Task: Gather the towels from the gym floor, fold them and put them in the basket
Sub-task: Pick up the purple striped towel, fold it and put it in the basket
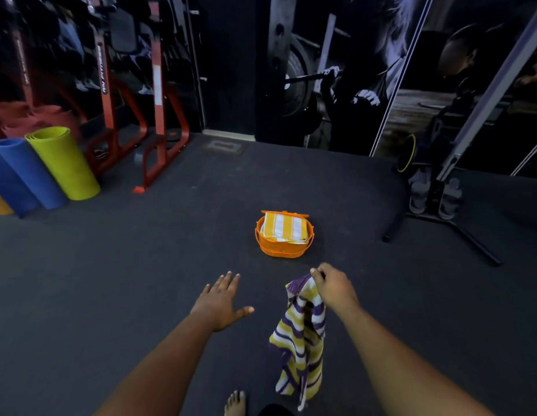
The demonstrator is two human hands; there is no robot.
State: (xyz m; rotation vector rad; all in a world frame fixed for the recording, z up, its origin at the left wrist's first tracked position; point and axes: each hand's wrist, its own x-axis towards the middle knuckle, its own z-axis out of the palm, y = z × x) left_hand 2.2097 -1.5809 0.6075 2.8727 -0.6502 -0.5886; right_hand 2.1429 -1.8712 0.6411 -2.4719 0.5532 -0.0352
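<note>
Head view, gym floor. My right hand [333,288] pinches the top corner of a purple, yellow and white striped towel [300,340], fingers curled over the fabric; the towel hangs loose and unfolded below the hand, above the dark rubber floor [111,295]. My left hand [220,301] is held out flat beside it, fingers straight and spread, holding nothing and apart from the towel. Ahead of both hands, the orange basket [283,249] stands on the floor with its handle down against the rim. Inside it lies a folded yellow-and-white striped towel [283,228], filling the opening. A bare foot [235,403] shows at the lower edge, between my forearms. At far left, rolled mats in blue [27,175] and yellow-green [64,163] lean near a red steel rack [159,115]. At right, a stand with black legs [459,232] sits before a wall mural [336,70].
</note>
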